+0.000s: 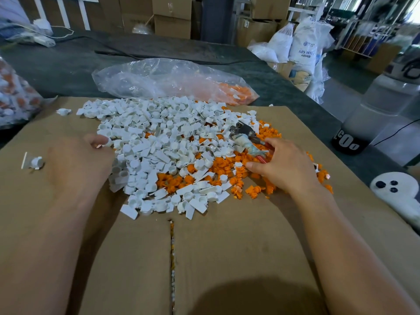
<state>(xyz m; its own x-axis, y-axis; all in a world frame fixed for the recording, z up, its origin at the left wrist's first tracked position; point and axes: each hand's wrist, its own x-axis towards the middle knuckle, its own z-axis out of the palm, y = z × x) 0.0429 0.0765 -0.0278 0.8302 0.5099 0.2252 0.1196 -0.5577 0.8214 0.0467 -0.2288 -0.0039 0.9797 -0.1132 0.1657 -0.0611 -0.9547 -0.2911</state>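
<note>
Spillage hazard: right hand [284, 167], gripping red-handled metal cutter [244, 134] at 3 o'clock, may scatter white plastic clips [159, 137] off brown cardboard sheet [227, 235]; left hand [77, 164] grip indeterminate.

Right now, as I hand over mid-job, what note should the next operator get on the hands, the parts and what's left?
Left hand: blurred, at the left edge of the white parts; its grip is unclear.
Right hand: grips the pliers-like tool by its red handle, metal head over the heap.
Orange parts lie mixed with the white ones on the cardboard.
Done: seemingly little; one loose white piece lies apart at left.
Left: nearly the whole heap.
</note>
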